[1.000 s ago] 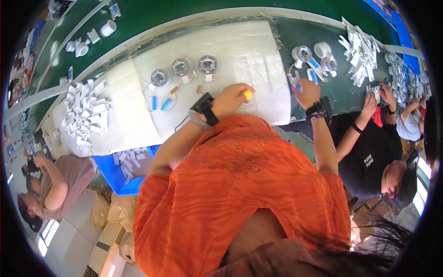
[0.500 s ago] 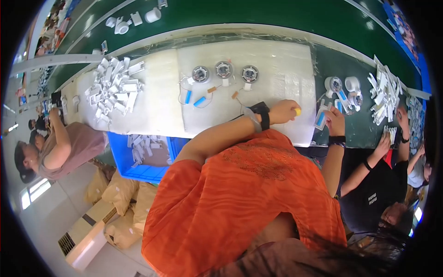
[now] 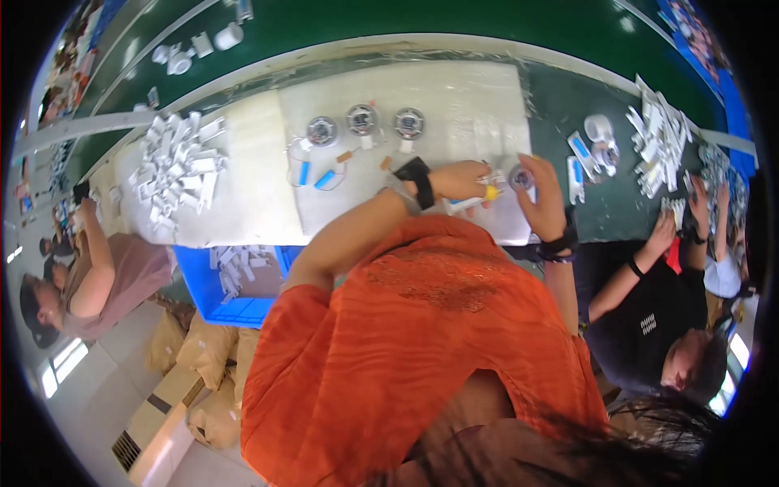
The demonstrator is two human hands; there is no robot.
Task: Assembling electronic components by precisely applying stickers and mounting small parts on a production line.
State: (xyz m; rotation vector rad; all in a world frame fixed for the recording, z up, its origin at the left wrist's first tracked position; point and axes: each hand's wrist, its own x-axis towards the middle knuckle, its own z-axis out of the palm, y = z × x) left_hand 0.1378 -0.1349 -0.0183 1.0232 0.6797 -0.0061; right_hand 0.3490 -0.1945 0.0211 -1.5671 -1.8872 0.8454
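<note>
In my left hand (image 3: 461,180), fingers closed, is a white casing with a blue cell (image 3: 464,205); something yellow (image 3: 491,192) shows at the fingertips. My right hand (image 3: 544,199) grips a round white unit with a dark centre (image 3: 520,177), close beside the left over the mat's right part. Farther left on the white mat lie three round dark-centred units (image 3: 409,124), wired to small brown boards (image 3: 345,156) and blue cylindrical cells (image 3: 324,179). What joins the two held pieces, if anything, is blurred.
A pile of white plastic parts (image 3: 174,170) covers the mat's left end. More round units (image 3: 604,154), blue-celled casings (image 3: 576,180) and a white heap (image 3: 661,142) lie right. A blue bin (image 3: 231,312) stands below the table edge. Co-workers sit at left (image 3: 114,276) and right (image 3: 657,316).
My right hand has moved left from the dark surface onto the white mat, bringing the round unit. The blue-celled casing is now in my left hand. The whole view has shifted slightly.
</note>
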